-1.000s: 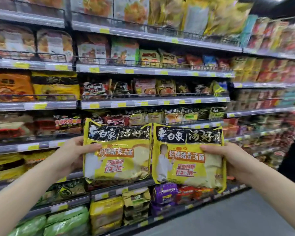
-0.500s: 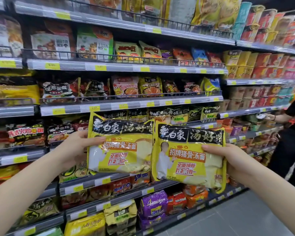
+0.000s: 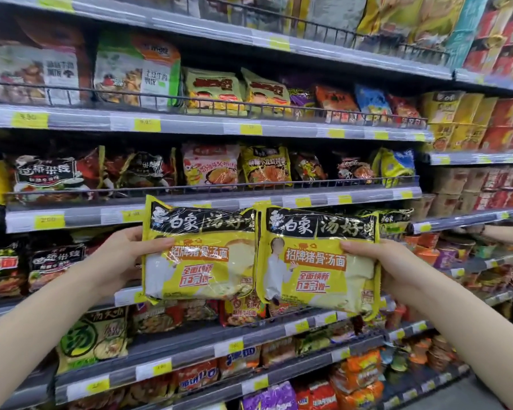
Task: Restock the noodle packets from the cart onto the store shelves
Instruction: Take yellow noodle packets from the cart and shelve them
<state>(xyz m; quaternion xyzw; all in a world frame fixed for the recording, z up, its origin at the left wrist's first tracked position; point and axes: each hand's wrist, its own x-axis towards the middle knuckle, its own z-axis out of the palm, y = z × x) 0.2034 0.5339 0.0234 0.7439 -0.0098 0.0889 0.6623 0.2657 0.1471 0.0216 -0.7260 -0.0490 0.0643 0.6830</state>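
I hold two yellow noodle packets with black tops side by side in front of the shelves. My left hand (image 3: 117,258) grips the left noodle packet (image 3: 202,253) by its left edge, thumb on its front. My right hand (image 3: 394,270) grips the right noodle packet (image 3: 317,258) by its right edge. The two packets touch at the middle. They hang in front of the shelf row (image 3: 71,218) that carries matching yellow packets (image 3: 394,220) at the right. The cart is out of view.
Several shelf rows packed with noodle bags fill the view, each with a wire front rail (image 3: 219,186) and yellow price tags. Cup noodles (image 3: 480,122) stack at the right. Another person's arm (image 3: 507,233) reaches into the shelf at the far right. Grey floor lies bottom right.
Both packets have risen and moved closer to the shelves, and the view has shifted right and nearer. My grip on each packet is unchanged.
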